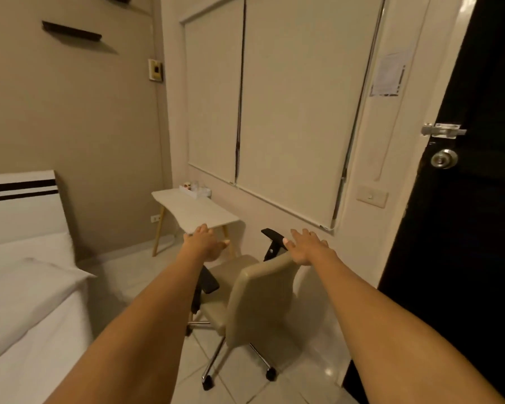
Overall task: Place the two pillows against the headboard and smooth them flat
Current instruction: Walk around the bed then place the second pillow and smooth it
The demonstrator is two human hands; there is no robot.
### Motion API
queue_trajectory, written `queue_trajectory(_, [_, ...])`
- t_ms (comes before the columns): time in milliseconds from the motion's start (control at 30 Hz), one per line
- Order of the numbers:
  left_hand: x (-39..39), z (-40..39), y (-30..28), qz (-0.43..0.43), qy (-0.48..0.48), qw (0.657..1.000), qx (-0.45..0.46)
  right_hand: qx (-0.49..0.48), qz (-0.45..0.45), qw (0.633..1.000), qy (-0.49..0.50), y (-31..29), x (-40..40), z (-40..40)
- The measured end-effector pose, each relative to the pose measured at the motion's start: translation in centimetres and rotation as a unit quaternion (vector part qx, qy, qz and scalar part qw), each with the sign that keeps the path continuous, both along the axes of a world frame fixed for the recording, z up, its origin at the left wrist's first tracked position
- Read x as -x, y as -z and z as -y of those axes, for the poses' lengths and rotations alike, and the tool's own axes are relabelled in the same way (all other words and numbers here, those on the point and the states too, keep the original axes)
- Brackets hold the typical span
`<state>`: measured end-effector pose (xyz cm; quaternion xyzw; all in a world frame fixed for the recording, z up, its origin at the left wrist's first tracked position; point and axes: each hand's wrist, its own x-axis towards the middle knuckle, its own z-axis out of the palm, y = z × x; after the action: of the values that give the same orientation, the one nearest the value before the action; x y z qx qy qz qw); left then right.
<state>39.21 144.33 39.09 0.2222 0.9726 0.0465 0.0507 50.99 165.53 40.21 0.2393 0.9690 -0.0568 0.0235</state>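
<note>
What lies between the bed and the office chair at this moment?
In the head view, only bare tiled floor separates the bed from the chair; the left arm crosses above it, empty-handed.

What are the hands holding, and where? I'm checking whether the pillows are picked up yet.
Nothing. Both the left hand and right hand are open and empty above the chair.
</note>
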Motion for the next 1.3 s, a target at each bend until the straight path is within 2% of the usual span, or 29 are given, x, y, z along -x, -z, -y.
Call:
queue_trajectory(200, [8.7, 2.3, 0.0, -0.001, -0.046, 0.999, -0.007, 0.017, 0.007, 0.998, -0.065, 0.5, 11.9, 0.9])
queue_trajectory(467, [19.4, 9.8, 3.2, 0.024, -0.159, 0.987, 0.011, 0.027, 0.017, 0.985, -0.169, 3.2, 27.3, 5.2])
queue_trajectory(700, [29.6, 16.2, 5.4, 0.029, -0.275, 0.961, 0.024, 0.028, 0.024, 0.964, -0.262, 4.7, 43.1, 10.3])
queue_trajectory(900, [37.0, 20.1, 5.2, 0.030, -0.328, 0.944, 0.013, 0.026, 0.047, 0.951, -0.305, 5.2, 54.3, 14.2])
queue_trajectory(1300, [45.0, 34.6, 8.6, 0.073, -0.469, 0.879, 0.039, 0.029, 0.089, 0.901, -0.424, 9.0, 69.2, 29.1])
